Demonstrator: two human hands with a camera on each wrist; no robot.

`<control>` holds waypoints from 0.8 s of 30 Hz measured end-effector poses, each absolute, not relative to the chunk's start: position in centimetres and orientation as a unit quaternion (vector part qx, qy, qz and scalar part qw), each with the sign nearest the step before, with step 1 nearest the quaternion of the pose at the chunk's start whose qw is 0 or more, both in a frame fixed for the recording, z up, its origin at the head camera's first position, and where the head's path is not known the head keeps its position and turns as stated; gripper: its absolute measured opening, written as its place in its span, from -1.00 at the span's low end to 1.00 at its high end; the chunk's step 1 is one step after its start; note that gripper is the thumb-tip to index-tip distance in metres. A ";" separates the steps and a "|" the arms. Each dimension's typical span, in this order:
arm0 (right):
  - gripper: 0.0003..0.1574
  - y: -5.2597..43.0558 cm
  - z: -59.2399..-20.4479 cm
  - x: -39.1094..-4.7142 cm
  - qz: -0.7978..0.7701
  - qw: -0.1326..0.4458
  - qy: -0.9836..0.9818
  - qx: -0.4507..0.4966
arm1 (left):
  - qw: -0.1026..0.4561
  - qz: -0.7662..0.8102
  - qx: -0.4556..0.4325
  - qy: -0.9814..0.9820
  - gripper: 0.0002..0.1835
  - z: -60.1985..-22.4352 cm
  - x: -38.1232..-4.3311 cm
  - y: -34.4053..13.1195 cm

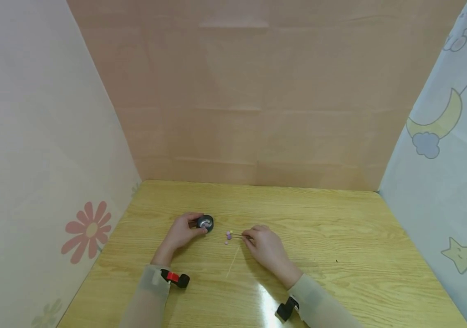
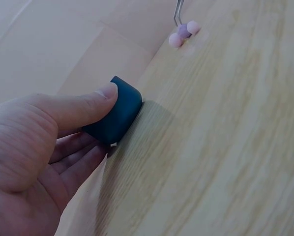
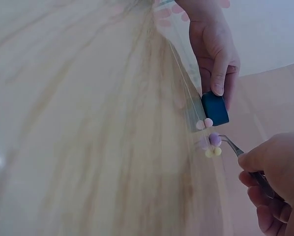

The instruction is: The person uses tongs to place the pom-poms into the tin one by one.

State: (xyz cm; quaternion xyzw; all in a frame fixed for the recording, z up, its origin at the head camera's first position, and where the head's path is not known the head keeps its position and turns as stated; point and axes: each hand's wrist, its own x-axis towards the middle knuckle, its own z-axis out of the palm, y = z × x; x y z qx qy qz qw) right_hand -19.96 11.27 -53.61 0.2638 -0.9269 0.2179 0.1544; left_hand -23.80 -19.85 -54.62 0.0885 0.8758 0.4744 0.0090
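My left hand (image 1: 181, 233) holds a small round dark-teal container (image 1: 206, 222), thumb on the near side and fingers behind. It stands on the table, and a few pale specks show inside. My right hand (image 1: 267, 247) grips metal tweezers (image 3: 234, 147) with bent tips. Those tips touch or nearly touch a purple bead (image 3: 215, 139); whether they pinch it I cannot tell. Close by lie a yellow bead (image 3: 217, 151) and a pink bead (image 3: 208, 122). From the left wrist view, another pink bead (image 2: 175, 40) sits beside the purple one.
The wood-grain table (image 1: 331, 218) carries a small dark speck (image 1: 336, 261) at the right. A brown paper-like backdrop (image 1: 258, 100) rises behind it. Pale printed panels stand at the left (image 1: 32, 136) and right (image 1: 442, 191).
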 end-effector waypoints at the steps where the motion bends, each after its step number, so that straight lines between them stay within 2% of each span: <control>1: -0.91 11.2 -53.6 -20.0 0.217 0.156 -0.927 0.265 | 0.010 0.477 0.088 0.874 -0.38 -54.5 -23.8 -19.9; 24: -0.95 11.3 -53.6 -19.7 0.222 0.150 -0.932 0.243 | 0.013 0.481 0.079 0.873 -0.38 -55.2 -23.9 -20.0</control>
